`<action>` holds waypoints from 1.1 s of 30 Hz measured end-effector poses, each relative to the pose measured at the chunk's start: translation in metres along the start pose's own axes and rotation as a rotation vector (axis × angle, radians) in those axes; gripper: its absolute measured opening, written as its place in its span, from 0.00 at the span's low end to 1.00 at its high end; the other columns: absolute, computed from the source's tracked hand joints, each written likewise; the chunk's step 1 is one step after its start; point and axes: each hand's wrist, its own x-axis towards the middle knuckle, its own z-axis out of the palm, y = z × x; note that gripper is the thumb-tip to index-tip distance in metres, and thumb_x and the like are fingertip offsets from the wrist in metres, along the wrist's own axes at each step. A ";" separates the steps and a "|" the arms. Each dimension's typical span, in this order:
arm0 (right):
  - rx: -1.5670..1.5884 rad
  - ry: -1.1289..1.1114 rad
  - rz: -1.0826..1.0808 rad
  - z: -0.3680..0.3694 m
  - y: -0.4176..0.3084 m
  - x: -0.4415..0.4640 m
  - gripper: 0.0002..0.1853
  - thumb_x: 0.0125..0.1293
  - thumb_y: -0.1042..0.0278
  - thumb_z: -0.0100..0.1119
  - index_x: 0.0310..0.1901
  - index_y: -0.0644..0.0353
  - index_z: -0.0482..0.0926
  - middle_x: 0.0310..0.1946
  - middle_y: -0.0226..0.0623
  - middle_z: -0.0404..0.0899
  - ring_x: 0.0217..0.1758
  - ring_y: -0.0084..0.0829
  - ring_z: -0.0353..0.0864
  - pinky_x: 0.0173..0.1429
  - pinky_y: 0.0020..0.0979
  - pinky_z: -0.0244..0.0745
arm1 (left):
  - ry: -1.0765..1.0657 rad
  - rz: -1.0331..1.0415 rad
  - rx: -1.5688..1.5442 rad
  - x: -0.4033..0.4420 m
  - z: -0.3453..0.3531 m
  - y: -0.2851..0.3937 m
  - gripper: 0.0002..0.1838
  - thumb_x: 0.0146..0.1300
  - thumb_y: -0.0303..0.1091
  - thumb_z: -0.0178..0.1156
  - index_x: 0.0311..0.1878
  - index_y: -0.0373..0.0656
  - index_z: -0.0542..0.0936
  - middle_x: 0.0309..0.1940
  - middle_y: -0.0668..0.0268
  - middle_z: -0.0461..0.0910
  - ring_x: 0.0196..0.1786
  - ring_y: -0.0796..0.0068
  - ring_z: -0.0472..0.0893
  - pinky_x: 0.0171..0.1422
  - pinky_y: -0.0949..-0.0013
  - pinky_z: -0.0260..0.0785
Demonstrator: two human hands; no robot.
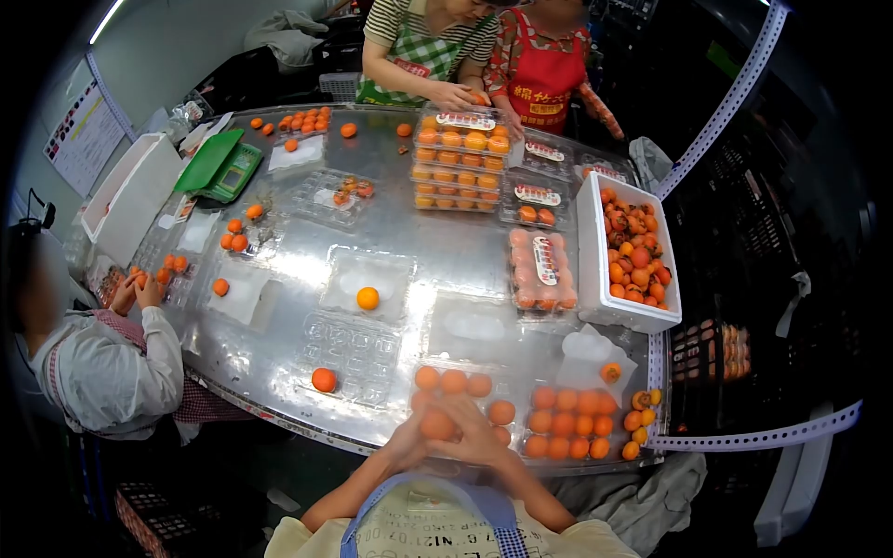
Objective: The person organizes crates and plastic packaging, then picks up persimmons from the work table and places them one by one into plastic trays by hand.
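Near the table's front edge, my left hand (407,439) and my right hand (473,432) are closed together around an orange persimmon (437,424). Several more persimmons (453,381) lie just beyond my fingers, in what seems to be a clear plastic tray. To the right of my right hand, rows of persimmons fill a clear tray (569,424). A loose persimmon (609,373) rests on a white sheet (579,353) behind that tray. Smaller yellow-orange fruits (638,420) are grouped at the right edge.
A white foam box (584,242) of persimmons stands at right, beside stacked clear packs (458,177). A green scale (228,177) and another foam box (121,209) are at left. Two people (423,56) (539,70) work across the table; another person (112,363) sits left.
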 end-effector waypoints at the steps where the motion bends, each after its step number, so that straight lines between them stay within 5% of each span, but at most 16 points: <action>1: -0.003 0.002 0.000 0.001 0.000 0.000 0.34 0.47 0.59 0.70 0.57 0.58 0.69 0.52 0.41 0.71 0.55 0.41 0.67 0.59 0.38 0.62 | -0.003 0.008 0.002 -0.001 0.003 0.001 0.34 0.67 0.62 0.29 0.61 0.42 0.62 0.49 0.55 0.73 0.48 0.65 0.78 0.51 0.64 0.73; 8: -0.012 0.116 0.005 0.006 0.006 -0.002 0.31 0.45 0.60 0.71 0.52 0.60 0.72 0.45 0.42 0.73 0.48 0.41 0.70 0.53 0.38 0.65 | -0.091 0.042 -0.022 -0.008 0.022 0.011 0.33 0.68 0.60 0.31 0.62 0.40 0.61 0.53 0.55 0.70 0.54 0.63 0.75 0.57 0.64 0.70; 17: -0.187 0.329 0.017 0.004 0.017 -0.004 0.31 0.41 0.62 0.71 0.50 0.61 0.73 0.41 0.42 0.74 0.45 0.43 0.72 0.49 0.37 0.66 | 0.002 0.173 0.150 0.008 -0.021 -0.013 0.25 0.68 0.33 0.50 0.64 0.38 0.57 0.59 0.56 0.65 0.60 0.66 0.69 0.63 0.65 0.65; 33: -0.046 0.033 0.100 -0.019 0.009 -0.002 0.34 0.49 0.59 0.70 0.58 0.59 0.70 0.51 0.43 0.74 0.52 0.40 0.73 0.55 0.34 0.68 | 0.115 0.150 0.178 0.012 -0.035 -0.017 0.20 0.69 0.38 0.48 0.58 0.35 0.67 0.52 0.58 0.73 0.54 0.68 0.75 0.58 0.64 0.69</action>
